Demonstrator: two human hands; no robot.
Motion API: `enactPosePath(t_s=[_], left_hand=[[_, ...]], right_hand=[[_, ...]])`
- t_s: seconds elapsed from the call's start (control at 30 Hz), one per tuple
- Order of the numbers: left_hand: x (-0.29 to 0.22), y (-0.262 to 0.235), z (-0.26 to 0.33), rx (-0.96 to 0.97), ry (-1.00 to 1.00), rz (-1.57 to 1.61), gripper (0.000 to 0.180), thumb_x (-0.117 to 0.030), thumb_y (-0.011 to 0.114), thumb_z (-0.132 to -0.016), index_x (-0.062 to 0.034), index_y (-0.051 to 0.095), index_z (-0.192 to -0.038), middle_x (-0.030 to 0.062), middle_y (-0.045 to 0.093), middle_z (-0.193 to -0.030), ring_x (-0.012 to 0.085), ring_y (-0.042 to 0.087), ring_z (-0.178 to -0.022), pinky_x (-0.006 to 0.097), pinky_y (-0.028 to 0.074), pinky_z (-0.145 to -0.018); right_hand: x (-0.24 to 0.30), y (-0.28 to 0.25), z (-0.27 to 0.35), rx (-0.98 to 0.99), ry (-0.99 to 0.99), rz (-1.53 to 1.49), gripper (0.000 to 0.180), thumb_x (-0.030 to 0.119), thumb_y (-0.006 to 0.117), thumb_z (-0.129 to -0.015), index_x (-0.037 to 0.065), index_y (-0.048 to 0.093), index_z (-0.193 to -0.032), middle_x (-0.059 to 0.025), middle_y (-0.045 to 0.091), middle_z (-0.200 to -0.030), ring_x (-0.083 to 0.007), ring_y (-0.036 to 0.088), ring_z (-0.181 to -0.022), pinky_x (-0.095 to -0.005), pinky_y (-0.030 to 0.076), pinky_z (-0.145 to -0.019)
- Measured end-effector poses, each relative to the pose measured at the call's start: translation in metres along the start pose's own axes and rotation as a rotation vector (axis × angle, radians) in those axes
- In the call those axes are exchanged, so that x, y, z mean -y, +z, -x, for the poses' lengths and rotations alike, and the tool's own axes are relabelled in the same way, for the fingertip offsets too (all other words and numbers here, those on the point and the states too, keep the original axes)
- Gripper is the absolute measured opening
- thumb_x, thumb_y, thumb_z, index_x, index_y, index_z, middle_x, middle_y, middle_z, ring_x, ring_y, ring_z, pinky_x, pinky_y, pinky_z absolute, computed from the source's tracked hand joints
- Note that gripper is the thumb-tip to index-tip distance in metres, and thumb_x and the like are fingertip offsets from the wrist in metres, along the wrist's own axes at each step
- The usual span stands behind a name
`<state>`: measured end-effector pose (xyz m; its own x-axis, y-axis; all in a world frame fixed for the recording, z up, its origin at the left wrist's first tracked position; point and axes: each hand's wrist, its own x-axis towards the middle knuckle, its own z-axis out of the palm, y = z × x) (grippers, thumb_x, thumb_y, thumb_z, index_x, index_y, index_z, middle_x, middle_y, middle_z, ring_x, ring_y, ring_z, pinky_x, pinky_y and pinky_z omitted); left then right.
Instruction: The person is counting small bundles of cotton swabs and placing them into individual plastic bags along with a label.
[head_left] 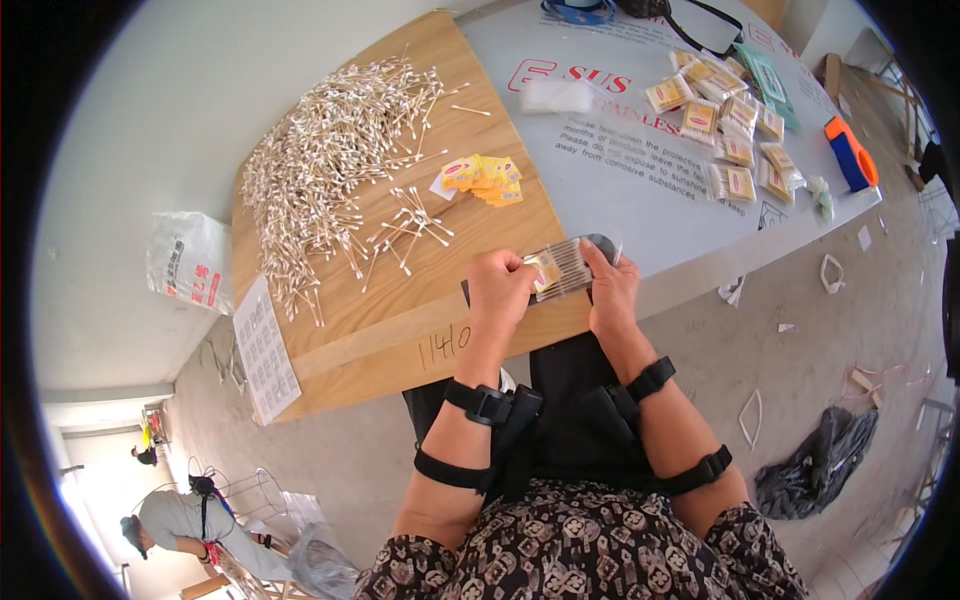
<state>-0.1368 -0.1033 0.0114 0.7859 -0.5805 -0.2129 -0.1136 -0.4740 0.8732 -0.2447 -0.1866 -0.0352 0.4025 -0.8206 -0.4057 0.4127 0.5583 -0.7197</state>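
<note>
My left hand (500,290) and my right hand (610,290) together hold a small clear packet of cotton swabs (562,268) with a yellow label inside, just above the near edge of a wooden board (350,330). Left fingers pinch the packet's left end, right fingers its right end. A big heap of loose cotton swabs (320,160) lies on the board to the upper left. A small cluster of swabs (410,228) and a stack of yellow labels (485,178) lie just beyond my hands.
Several filled swab packets (730,130) lie on the grey table (650,200) at upper right, near an orange tape dispenser (850,152). A white plastic bag (190,262) and a printed sheet (265,350) sit left. Another person (175,520) bends at lower left. Scraps litter the floor.
</note>
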Motion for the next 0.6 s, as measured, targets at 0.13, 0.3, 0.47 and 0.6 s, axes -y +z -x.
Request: enactPosePath(t_s=[0.13,0.3,0.47,0.6], left_hand=[[-0.004,0.004,0.000,0.058,-0.018,-0.118,0.013,-0.006,0.066,-0.071,0.0024,0.061,-0.062,0.0103,0.057,-0.054,0.0166,0.054,-0.048,0.030,0.041,-0.047],[-0.005,0.000,-0.009,0.122,0.164,-0.322,0.017,-0.006,0.070,-0.070,0.0034,0.061,-0.059,0.0073,0.056,-0.050,0.0120,0.053,-0.046,0.029,0.040,-0.044],[-0.018,0.013,-0.004,0.083,0.091,-0.367,0.021,-0.011,0.072,-0.071,0.0026,0.061,-0.059,0.0108,0.058,-0.052,0.0173,0.056,-0.048,0.033,0.042,-0.047],[-0.016,0.010,-0.001,0.000,0.169,-0.442,0.025,-0.015,0.075,-0.071,0.0012,0.059,-0.060,0.0135,0.059,-0.055,0.0221,0.058,-0.051,0.035,0.045,-0.051]], right_hand=[[0.001,0.000,0.000,-0.016,0.008,-0.002,0.010,0.010,0.069,-0.088,0.003,0.067,-0.081,0.0013,0.065,-0.077,-0.0058,0.056,-0.068,-0.0223,0.045,-0.062],[0.002,-0.001,0.000,-0.003,0.026,0.017,0.010,0.010,0.069,-0.088,0.003,0.066,-0.082,0.0002,0.065,-0.078,-0.0064,0.057,-0.068,-0.0227,0.045,-0.062],[0.003,0.000,0.002,0.003,0.006,-0.010,0.010,0.010,0.069,-0.088,0.003,0.067,-0.082,0.0002,0.066,-0.078,-0.0066,0.058,-0.068,-0.0229,0.046,-0.061],[0.002,0.004,0.002,-0.008,0.015,-0.006,0.009,0.010,0.069,-0.088,0.003,0.067,-0.084,0.0001,0.066,-0.079,-0.0075,0.058,-0.067,-0.0235,0.047,-0.061]])
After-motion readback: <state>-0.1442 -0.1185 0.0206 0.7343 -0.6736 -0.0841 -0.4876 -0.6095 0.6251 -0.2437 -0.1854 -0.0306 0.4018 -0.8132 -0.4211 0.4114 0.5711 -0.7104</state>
